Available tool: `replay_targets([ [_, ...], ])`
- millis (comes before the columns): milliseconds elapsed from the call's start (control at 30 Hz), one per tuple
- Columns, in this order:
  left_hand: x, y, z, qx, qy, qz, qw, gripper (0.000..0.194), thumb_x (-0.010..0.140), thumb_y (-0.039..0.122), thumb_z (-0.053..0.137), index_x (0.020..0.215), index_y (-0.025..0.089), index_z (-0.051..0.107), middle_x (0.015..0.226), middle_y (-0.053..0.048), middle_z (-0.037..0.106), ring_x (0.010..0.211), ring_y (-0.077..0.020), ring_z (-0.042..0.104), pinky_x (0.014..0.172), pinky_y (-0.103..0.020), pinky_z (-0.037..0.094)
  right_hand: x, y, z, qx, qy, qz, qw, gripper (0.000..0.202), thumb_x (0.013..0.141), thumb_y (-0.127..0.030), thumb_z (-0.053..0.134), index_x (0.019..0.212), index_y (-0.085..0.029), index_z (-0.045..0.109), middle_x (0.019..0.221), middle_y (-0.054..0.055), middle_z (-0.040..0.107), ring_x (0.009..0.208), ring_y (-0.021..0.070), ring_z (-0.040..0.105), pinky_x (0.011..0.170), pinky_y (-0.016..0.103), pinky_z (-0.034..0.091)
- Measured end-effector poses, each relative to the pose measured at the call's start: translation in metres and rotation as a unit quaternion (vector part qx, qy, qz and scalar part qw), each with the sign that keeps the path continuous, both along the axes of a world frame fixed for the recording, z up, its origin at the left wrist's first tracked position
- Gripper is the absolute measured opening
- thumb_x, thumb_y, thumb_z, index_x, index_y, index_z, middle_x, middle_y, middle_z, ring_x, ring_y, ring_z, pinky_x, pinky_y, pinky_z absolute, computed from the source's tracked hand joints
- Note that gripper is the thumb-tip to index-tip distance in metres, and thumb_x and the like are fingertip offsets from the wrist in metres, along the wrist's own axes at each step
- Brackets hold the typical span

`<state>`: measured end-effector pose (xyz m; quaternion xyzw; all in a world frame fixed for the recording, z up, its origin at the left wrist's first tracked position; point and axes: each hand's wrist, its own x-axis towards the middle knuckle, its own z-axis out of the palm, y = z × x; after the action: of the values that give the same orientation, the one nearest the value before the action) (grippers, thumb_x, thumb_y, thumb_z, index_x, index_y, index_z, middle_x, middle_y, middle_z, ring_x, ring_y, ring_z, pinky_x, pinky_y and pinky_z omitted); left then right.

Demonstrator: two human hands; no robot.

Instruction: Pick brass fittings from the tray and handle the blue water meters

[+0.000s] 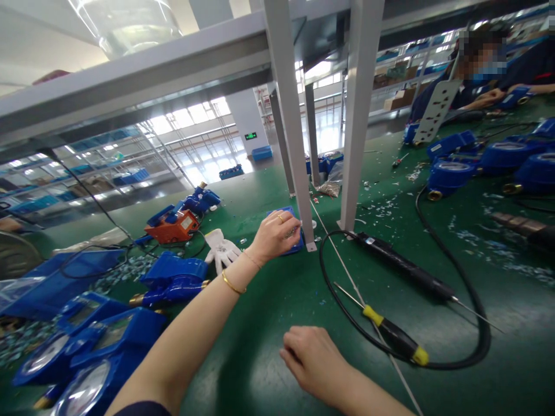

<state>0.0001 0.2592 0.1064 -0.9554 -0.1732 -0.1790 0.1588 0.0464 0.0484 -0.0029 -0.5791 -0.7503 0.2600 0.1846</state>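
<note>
My left hand [276, 236] reaches forward over a small blue tray [296, 247] beside a shelf leg. Its fingers are curled together, and small shiny metal bits show by the fingertips; whether they lie in the hand or in the tray I cannot tell. Nearer to me, my right hand [313, 359] is held above the green table with its fingers curled in; anything inside them is hidden. To its right lie a yellow-and-black screwdriver [396, 335] and a black electric screwdriver [403, 268] with a looped cable. A white glove [221, 249] rests left of my left hand.
Blue water meters [82, 381] and a blue bin [65, 277] crowd the left side. An orange device [176, 226] sits farther back. Grey shelf legs [359, 115] stand on the table [260, 346]. More meters [451, 173] and a co-worker [468, 92] are at the right.
</note>
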Motion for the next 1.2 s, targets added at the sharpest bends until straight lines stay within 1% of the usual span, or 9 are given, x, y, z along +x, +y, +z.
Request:
replay_targets([
  [133, 0.039, -0.069, 0.009, 0.084, -0.194, -0.216, 0.953, 0.011, 0.097, 0.02, 0.054, 0.097, 0.02, 0.065, 0.088, -0.002, 0.066, 0.08, -0.0144, 0.059, 0.075, -0.028, 0.047, -0.001, 0.0, -0.003, -0.002, 0.003, -0.006, 1.0, 0.021, 0.095, -0.026, 0.05, 0.083, -0.019, 0.065, 0.087, 0.005, 0.069, 0.081, 0.0191, 0.065, 0.064, 0.029, 0.033],
  [200, 0.076, -0.099, 0.01, 0.091, -0.161, -0.27, 0.945, 0.019, 0.103, 0.023, 0.046, 0.104, 0.02, 0.066, 0.09, -0.001, 0.066, 0.079, -0.0141, 0.061, 0.072, -0.029, 0.047, -0.002, -0.002, -0.011, 0.001, 0.019, -0.014, 1.0, 0.02, 0.093, -0.025, 0.049, 0.086, -0.019, 0.067, 0.089, 0.006, 0.07, 0.084, 0.021, 0.066, 0.068, 0.028, 0.039],
  [333, 0.15, -0.129, -0.002, -0.071, -0.06, -0.145, 0.985, 0.039, 0.101, 0.005, 0.035, 0.139, 0.007, 0.044, 0.106, -0.007, 0.068, 0.084, -0.0157, 0.066, 0.055, -0.029, 0.046, -0.001, -0.005, -0.031, 0.031, 0.041, -0.031, 0.998, 0.027, 0.086, -0.023, 0.054, 0.107, -0.019, 0.07, 0.109, 0.013, 0.071, 0.102, 0.0282, 0.063, 0.09, 0.036, 0.045],
  [400, 0.165, -0.13, -0.012, -0.123, -0.025, -0.121, 0.985, 0.037, 0.099, 0.003, 0.037, 0.134, 0.005, 0.046, 0.105, -0.007, 0.069, 0.08, -0.0174, 0.068, 0.05, -0.03, 0.044, -0.001, -0.006, -0.037, 0.033, 0.036, -0.028, 0.998, 0.032, 0.084, -0.022, 0.055, 0.112, -0.018, 0.069, 0.115, 0.015, 0.069, 0.105, 0.03, 0.062, 0.095, 0.04, 0.044],
  [500, 0.151, -0.12, -0.028, -0.125, -0.038, -0.128, 0.983, 0.018, 0.102, 0.017, 0.044, 0.105, 0.015, 0.061, 0.087, -0.002, 0.07, 0.077, -0.0202, 0.069, 0.047, -0.03, 0.04, -0.001, -0.004, -0.032, 0.017, 0.034, -0.019, 0.999, 0.027, 0.086, -0.022, 0.054, 0.107, -0.017, 0.07, 0.109, 0.014, 0.071, 0.103, 0.0287, 0.063, 0.091, 0.036, 0.045],
  [600, 0.109, -0.098, -0.041, -0.12, -0.116, -0.103, 0.981, 0.025, 0.104, 0.031, 0.047, 0.089, 0.018, 0.062, 0.082, -0.001, 0.069, 0.082, -0.0182, 0.069, 0.058, -0.027, 0.045, -0.002, -0.002, -0.018, -0.007, 0.026, -0.004, 1.0, 0.019, 0.091, -0.022, 0.05, 0.095, -0.018, 0.069, 0.096, 0.009, 0.071, 0.092, 0.0237, 0.065, 0.077, 0.03, 0.042],
  [867, 0.013, -0.017, -0.042, -0.204, -0.116, 0.175, 0.956, 0.024, 0.101, 0.028, 0.053, 0.084, 0.016, 0.065, 0.077, -0.002, 0.067, 0.071, -0.0143, 0.063, 0.068, -0.024, 0.044, -0.001, -0.001, -0.001, -0.024, -0.017, 0.002, 1.0, 0.018, 0.097, -0.024, 0.05, 0.084, -0.018, 0.062, 0.089, 0.003, 0.067, 0.084, 0.0181, 0.063, 0.065, 0.03, 0.025],
  [1033, 0.004, 0.015, -0.052, -0.179, -0.006, 0.262, 0.948, 0.012, 0.086, 0.017, 0.068, 0.075, 0.016, 0.071, 0.093, -0.01, 0.068, 0.101, -0.0276, 0.061, 0.088, -0.037, 0.044, 0.0, -0.001, 0.0, -0.026, -0.022, 0.006, 0.999, 0.019, 0.098, -0.024, 0.05, 0.084, -0.018, 0.061, 0.09, 0.003, 0.067, 0.085, 0.0174, 0.063, 0.065, 0.03, 0.024],
  [1200, 0.023, 0.022, -0.06, -0.172, 0.075, 0.297, 0.936, 0.011, 0.09, 0.024, 0.067, 0.091, 0.013, 0.07, 0.101, -0.01, 0.068, 0.106, -0.0271, 0.06, 0.102, -0.047, 0.039, 0.0, -0.002, 0.003, -0.029, -0.019, 0.009, 0.999, 0.018, 0.098, -0.024, 0.05, 0.085, -0.017, 0.061, 0.091, 0.003, 0.067, 0.086, 0.0171, 0.063, 0.066, 0.03, 0.024],
])
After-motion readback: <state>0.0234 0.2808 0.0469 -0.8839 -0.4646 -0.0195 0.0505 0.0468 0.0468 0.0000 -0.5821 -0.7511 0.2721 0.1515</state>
